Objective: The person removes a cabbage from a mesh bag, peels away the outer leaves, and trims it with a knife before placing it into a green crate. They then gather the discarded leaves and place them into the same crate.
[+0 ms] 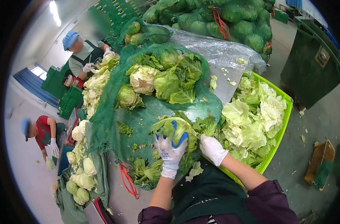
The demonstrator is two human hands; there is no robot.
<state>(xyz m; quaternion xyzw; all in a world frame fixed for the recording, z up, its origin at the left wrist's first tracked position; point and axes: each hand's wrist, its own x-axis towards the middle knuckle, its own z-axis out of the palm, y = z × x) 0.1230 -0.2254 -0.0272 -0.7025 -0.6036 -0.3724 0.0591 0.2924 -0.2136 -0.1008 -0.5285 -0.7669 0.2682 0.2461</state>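
My left hand (170, 147), in a white glove with blue on the fingers, is wrapped over the top of a green cabbage (179, 130) with loose outer leaves. Close to the right side of that cabbage is my right hand (213, 149), white-gloved and closed. Green leaves (207, 126) lie right at its fingertips, but what it grips is hidden. Under the cabbage spreads a green mesh sack (140, 119). Farther up on this netting sit several whole cabbages (168, 84). Trimmed leaves (145, 171) lie around my left wrist.
A lime-green crate (285, 119) of cabbage leaves stands at my right. Trimmed cabbages (86, 181) and pale leaves line the left side. Full mesh sacks (229, 22) are piled behind plastic film. A dark bin (311, 56) stands far right. Two co-workers (78, 48) are at the left.
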